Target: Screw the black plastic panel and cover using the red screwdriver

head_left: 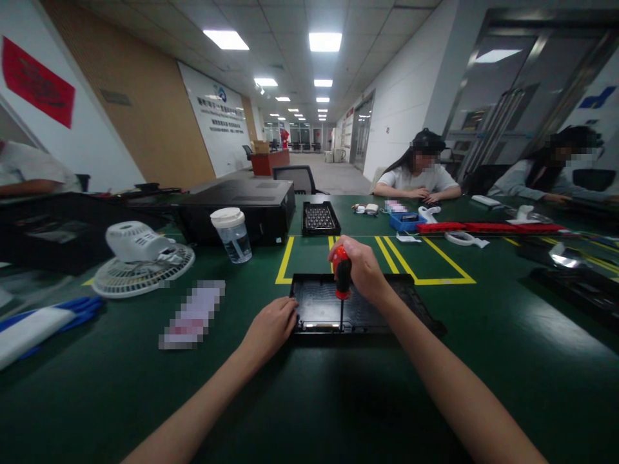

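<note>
Head view: the right hand (362,263) is closed around a red-and-black screwdriver (343,276), its shaft upright in a shallow black case (382,309) on the green worktop (309,399). The left hand (271,321) touches the case's left edge; whether it grips, I cannot tell.

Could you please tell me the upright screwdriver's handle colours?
The upright screwdriver's thick handle is red and black, clearest in the head view.

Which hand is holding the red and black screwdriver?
The right hand grips the screwdriver; the left hand touches the left edge of the black panel.
</note>
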{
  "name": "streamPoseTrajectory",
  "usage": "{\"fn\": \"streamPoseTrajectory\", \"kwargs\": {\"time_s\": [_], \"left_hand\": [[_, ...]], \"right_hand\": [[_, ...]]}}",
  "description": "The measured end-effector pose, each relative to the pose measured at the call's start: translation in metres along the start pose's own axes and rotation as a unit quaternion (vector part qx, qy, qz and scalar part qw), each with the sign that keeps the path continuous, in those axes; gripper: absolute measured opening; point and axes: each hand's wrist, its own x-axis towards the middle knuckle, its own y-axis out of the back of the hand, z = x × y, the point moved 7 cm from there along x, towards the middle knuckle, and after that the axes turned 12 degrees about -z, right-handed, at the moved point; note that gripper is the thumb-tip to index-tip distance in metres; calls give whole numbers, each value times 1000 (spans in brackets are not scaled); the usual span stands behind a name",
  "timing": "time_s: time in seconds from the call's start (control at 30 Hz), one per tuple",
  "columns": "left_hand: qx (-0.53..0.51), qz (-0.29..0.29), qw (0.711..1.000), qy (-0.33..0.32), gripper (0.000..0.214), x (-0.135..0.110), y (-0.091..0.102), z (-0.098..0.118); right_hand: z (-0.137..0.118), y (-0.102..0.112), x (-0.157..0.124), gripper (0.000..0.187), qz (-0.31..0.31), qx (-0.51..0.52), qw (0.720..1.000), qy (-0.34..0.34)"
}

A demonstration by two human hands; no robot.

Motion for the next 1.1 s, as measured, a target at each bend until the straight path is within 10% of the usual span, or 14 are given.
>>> {"fn": "streamPoseTrajectory", "kwargs": {"time_s": [0.47,1.1], "left_hand": [[6,1,1000,-1,26,0,1,2],[16,-17,1000,10,29,0,0,2]], "right_hand": [[0,-22,0,26,-189,295,937,-1],[2,-10,-1,20,-204,303,931,-4]]}}
